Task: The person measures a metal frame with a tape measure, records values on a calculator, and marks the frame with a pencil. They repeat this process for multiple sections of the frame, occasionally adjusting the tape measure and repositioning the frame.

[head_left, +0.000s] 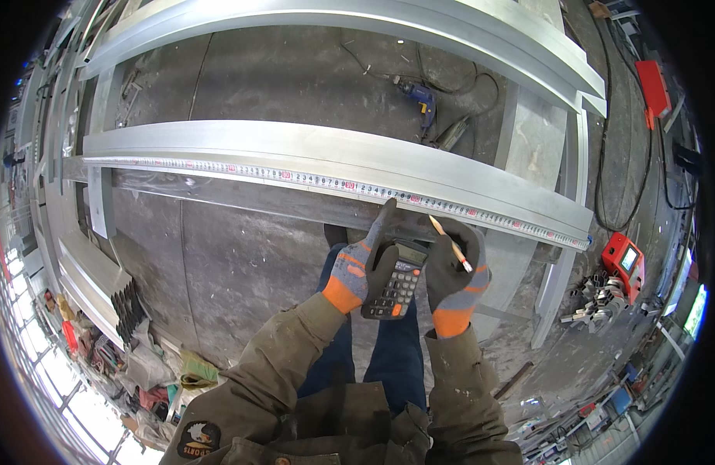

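My left hand, in a grey and orange work glove, grips a black calculator with grey keys. Its index finger points up toward the tape measure, and its tip is at or close to the tape's lower edge. In my gloved right hand is a wooden pencil, slanting up to the left beside the calculator. The yellowish-white tape runs along the near side of a long silver metal bar, stretched over most of its length.
Another metal beam crosses the far side, above a blue power drill and cables on the floor. A red device with a screen stands at the right beside metal offcuts. Stacked profiles lie at the left.
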